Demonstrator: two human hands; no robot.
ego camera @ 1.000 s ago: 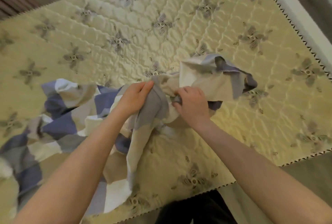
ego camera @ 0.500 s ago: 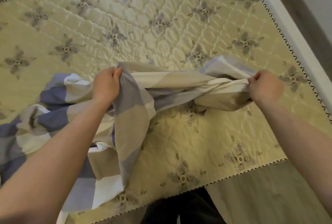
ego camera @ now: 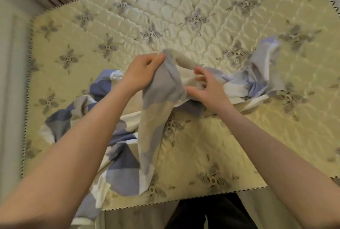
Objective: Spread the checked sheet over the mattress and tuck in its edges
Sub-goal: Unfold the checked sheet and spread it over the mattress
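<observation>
Blue/grey/cream checked cotton sheet [ego camera: 127, 147] lies bunched on yellow quilted mattress [ego camera: 202, 17]. Left hand [ego camera: 141, 71] pinches an edge; right hand [ego camera: 207, 87] fingers spread, regrasping. Step: finding corners. Next: pull apart, spread flat.

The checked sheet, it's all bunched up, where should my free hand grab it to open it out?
Probably the hem of the checked sheet beside the left hand, which pinches a raised fold. The right hand, fingers spread, could come from the right and follow that edge toward the loose end.
</observation>
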